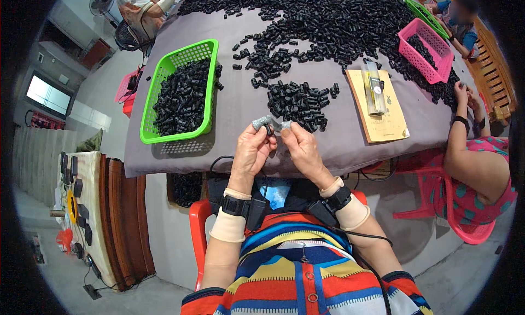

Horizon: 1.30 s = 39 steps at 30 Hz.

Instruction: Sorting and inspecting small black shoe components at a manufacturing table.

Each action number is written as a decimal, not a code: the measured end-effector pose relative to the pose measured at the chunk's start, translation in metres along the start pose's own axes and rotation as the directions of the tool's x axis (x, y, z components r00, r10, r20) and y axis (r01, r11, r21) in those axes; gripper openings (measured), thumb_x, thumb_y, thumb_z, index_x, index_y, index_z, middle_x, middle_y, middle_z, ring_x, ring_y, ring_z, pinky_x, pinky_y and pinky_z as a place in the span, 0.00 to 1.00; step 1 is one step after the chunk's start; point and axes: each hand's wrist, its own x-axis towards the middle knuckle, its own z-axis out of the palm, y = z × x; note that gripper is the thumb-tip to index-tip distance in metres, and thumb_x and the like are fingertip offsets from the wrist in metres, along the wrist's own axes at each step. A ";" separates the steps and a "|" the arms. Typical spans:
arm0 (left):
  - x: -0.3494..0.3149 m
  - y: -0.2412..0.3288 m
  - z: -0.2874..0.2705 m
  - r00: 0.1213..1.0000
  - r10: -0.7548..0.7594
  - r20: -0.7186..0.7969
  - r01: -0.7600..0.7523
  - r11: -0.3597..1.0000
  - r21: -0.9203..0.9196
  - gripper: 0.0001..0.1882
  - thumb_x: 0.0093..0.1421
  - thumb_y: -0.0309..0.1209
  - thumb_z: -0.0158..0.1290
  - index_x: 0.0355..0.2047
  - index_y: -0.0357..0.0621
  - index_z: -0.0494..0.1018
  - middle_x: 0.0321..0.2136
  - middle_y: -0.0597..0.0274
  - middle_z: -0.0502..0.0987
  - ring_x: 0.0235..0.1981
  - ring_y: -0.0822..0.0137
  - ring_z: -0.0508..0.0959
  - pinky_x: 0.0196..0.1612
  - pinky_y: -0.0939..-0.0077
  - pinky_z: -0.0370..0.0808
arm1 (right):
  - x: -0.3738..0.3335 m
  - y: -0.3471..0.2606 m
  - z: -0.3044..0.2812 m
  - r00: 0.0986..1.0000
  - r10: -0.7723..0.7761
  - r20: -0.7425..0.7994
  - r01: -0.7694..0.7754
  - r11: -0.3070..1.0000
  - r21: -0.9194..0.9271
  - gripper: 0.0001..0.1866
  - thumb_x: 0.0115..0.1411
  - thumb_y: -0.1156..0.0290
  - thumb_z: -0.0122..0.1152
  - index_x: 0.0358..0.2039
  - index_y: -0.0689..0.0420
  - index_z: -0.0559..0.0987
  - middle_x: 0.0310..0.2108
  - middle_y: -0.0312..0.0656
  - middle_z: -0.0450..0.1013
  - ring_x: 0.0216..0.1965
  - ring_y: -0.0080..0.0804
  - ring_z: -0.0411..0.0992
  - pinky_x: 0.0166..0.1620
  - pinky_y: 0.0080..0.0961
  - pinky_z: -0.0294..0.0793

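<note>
My left hand [253, 152] is closed in a pinch at the table's near edge, with a small black cylindrical part [268, 130] between its fingers. Close beside it, my right hand [304, 152] is pinched too, its fingertips pointing at the left ones. Grey wrapping shows at the fingertips of both hands. What the right fingers grip, if anything, is blurred and too small to make out. Just beyond the hands lies a loose pile of small black parts [298, 102]. To the left stands a green plastic basket [213, 90] holding many of the same parts.
A large heap of black parts [339, 19] covers the table's far side. Right of the pile, a yellowish notebook [383, 128] carries a clear case [375, 96]. A pink basket [444, 77] stands farther right, near a co-worker's hands [465, 93]. Other people sit around the grey-covered table [235, 134].
</note>
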 end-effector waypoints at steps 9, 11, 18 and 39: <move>-0.004 0.005 0.004 0.999 -0.023 -0.043 0.021 0.999 -0.048 0.12 0.62 0.28 0.44 0.45 0.39 0.68 0.27 0.65 0.73 0.25 0.75 0.71 0.27 0.81 0.70 | -0.006 -0.011 0.005 0.967 -0.256 0.000 0.245 0.925 -0.289 0.09 0.55 0.68 0.54 0.23 0.59 0.71 0.22 0.45 0.67 0.24 0.45 0.69 0.25 0.35 0.67; -0.003 0.005 -0.001 1.000 -0.026 -0.016 0.025 0.998 -0.061 0.12 0.61 0.28 0.45 0.45 0.40 0.68 0.29 0.64 0.73 0.25 0.75 0.72 0.28 0.82 0.71 | -0.005 -0.011 0.005 0.965 -0.263 -0.007 0.249 0.923 -0.292 0.08 0.55 0.69 0.54 0.23 0.59 0.71 0.22 0.44 0.67 0.24 0.44 0.69 0.24 0.35 0.67; -0.002 0.003 -0.007 0.999 -0.053 0.015 0.053 0.996 -0.069 0.11 0.61 0.28 0.45 0.43 0.39 0.69 0.31 0.63 0.74 0.25 0.75 0.71 0.28 0.83 0.71 | -0.005 -0.011 0.005 0.969 -0.247 -0.007 0.235 0.929 -0.285 0.08 0.55 0.69 0.54 0.22 0.59 0.72 0.21 0.43 0.68 0.23 0.43 0.69 0.24 0.34 0.66; -0.005 0.007 0.001 0.997 -0.060 -0.053 0.060 0.998 0.001 0.13 0.59 0.24 0.46 0.45 0.38 0.69 0.29 0.66 0.73 0.23 0.80 0.69 0.23 0.88 0.68 | -0.002 0.000 0.015 0.939 -0.340 -0.042 0.303 0.882 -0.360 0.12 0.54 0.66 0.57 0.18 0.58 0.71 0.18 0.43 0.67 0.19 0.43 0.69 0.20 0.35 0.66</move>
